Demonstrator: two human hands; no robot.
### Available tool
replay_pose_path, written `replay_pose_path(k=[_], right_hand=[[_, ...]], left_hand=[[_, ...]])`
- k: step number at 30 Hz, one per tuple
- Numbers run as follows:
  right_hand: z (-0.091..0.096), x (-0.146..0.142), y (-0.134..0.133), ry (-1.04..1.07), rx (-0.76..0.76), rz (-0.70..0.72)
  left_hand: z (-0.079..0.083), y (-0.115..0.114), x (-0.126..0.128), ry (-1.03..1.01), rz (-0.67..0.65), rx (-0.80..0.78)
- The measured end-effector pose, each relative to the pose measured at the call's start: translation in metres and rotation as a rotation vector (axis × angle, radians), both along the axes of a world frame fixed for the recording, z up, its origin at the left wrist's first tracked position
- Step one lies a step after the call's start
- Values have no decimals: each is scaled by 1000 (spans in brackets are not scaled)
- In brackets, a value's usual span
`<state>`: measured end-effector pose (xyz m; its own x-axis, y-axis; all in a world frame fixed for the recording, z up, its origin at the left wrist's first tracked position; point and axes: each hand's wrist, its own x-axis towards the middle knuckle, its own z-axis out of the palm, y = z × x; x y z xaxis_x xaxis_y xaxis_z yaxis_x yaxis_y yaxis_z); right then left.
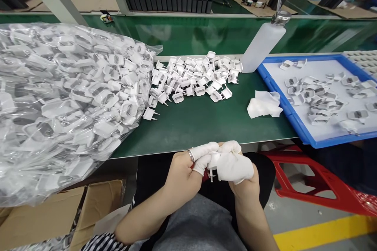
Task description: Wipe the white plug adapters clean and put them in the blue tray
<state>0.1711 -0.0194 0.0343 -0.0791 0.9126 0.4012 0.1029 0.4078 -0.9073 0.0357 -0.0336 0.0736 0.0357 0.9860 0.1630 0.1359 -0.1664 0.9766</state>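
Observation:
Just beyond my lap, below the bench edge, both hands meet around one small white plug housing. Its metal pins point down between the fingers. My left hand, with a ring and white finger covers, pinches it from the left. My right hand grips it from the other side, its thumb wrapped in white and covering much of the housing. A loose pile of similar white plug housings lies on the green bench ahead. To the right of the pile rests a crumpled white cloth.
A large clear bag of housings fills the left side. A white pump bottle leans behind the cloth. More housings lie in a blue-rimmed tray at right. A red stool and an open carton stand below.

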Motion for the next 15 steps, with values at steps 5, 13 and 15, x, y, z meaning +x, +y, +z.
replay_pose_path(k=[5, 13, 15], right_hand=[[-13, -8, -5, 157, -49, -57], [-12, 0, -22, -53, 106, -17], [-10, 1, -22, -134, 154, -20]], left_hand=[[-3, -1, 3, -6, 51, -46], [-2, -4, 4, 68, 79, -27], [-1, -4, 4, 100, 98, -14]])
